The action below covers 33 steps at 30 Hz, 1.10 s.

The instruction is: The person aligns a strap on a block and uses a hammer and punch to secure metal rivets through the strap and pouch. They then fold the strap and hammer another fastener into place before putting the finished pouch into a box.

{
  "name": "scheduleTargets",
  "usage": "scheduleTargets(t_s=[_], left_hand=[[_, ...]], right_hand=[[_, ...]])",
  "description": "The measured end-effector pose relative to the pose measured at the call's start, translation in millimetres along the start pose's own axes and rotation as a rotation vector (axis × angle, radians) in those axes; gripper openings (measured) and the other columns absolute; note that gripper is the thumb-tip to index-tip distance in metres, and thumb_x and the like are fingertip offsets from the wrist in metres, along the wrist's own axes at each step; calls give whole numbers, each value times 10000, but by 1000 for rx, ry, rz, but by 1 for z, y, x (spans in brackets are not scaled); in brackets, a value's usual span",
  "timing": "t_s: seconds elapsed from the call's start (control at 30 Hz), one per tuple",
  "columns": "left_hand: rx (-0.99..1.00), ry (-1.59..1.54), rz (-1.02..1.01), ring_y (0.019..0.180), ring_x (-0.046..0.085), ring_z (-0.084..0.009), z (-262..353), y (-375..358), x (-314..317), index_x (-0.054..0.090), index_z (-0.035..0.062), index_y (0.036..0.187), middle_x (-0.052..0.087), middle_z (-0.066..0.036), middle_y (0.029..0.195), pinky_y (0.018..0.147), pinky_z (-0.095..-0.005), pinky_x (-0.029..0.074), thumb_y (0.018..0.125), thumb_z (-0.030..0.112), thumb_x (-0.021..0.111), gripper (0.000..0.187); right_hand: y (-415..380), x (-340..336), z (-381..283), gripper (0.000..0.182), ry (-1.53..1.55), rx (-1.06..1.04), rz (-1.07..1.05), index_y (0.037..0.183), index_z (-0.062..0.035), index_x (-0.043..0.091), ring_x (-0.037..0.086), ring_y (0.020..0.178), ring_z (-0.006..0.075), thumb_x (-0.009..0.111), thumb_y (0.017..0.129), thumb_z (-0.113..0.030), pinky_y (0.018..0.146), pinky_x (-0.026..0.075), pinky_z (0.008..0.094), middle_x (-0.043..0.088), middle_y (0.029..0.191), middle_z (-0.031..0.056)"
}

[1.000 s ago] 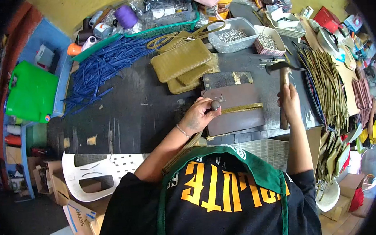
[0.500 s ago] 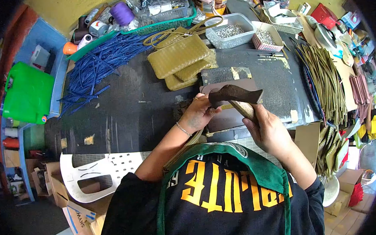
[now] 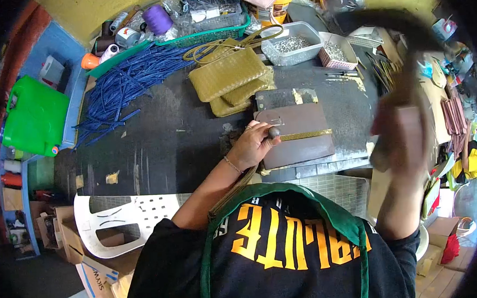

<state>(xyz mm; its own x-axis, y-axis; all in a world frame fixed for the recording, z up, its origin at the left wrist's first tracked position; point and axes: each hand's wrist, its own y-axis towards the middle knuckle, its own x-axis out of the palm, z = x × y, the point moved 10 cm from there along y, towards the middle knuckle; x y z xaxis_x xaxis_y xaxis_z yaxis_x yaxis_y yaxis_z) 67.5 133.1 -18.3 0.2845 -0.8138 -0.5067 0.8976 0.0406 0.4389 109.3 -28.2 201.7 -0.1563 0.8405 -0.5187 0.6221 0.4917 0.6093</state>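
Note:
My left hand [image 3: 247,147] is closed around a short metal punch [image 3: 273,132], whose round top end points up. Its lower tip is hidden by the fingers. Beneath lies a brown flat board [image 3: 300,153], and a narrow gold woven strip [image 3: 307,135] runs across it to the punch. My right hand [image 3: 403,144], smeared by motion, grips a hammer [image 3: 386,22] raised high on the right, its dark head blurred near the camera. A black, worn slab [image 3: 276,96] sits under the board's far edge.
Gold woven pouches [image 3: 226,80] lie behind the board, beside a heap of blue strips [image 3: 130,73]. A clear tub of metal bits [image 3: 292,44] and a checkered box [image 3: 335,50] stand farther back. A white plastic chair [image 3: 112,225] is at the near left.
My right hand has swung the hammer up and to the right, away from the punch. My left hand stays in place, and the punch's top and the gold strip now show.

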Motion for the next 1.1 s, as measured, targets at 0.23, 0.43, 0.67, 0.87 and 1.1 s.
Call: scheduleTargets(t_s=[0.23, 0.43, 0.67, 0.87, 1.1], left_hand=[[54, 6, -23, 763, 473, -276, 8, 3, -1, 542, 38, 826, 535, -92, 779, 718, -349, 366, 766, 248, 562, 219], [10, -17, -1, 748, 486, -252, 8, 3, -3, 544, 69, 814, 551, -79, 778, 717, -354, 361, 802, 229, 528, 161], [97, 70, 37, 732, 483, -245, 11, 2, -3, 536, 57, 810, 544, -67, 756, 709, -342, 364, 799, 239, 536, 183], [-8, -10, 22, 737, 474, -267, 4, 3, -2, 525, 34, 795, 533, -101, 767, 704, -335, 357, 780, 246, 549, 213], [67, 52, 29, 773, 484, -203, 10, 2, -1, 506, 44, 862, 539, -69, 788, 709, -300, 384, 831, 188, 499, 147]], right_hand=[[-46, 75, 16, 220, -388, -186, -449, 930, -4, 434, 540, 570, 296, 522, 778, -137, 491, 412, 375, 533, 643, 166], [-24, 60, 6, 310, -200, 68, -415, 977, 1, 410, 549, 630, 359, 560, 765, -168, 526, 420, 418, 537, 696, 215], [-62, 106, 49, 278, -251, 155, -630, 933, -22, 401, 545, 615, 369, 545, 776, -200, 523, 428, 428, 531, 656, 206], [9, 9, 4, 207, 175, 114, -131, 961, 16, 454, 486, 582, 159, 504, 789, -88, 542, 392, 277, 518, 693, 98], [-58, 100, 51, 278, -292, 245, -708, 946, -32, 417, 523, 703, 411, 535, 790, -230, 593, 418, 440, 530, 704, 249]])
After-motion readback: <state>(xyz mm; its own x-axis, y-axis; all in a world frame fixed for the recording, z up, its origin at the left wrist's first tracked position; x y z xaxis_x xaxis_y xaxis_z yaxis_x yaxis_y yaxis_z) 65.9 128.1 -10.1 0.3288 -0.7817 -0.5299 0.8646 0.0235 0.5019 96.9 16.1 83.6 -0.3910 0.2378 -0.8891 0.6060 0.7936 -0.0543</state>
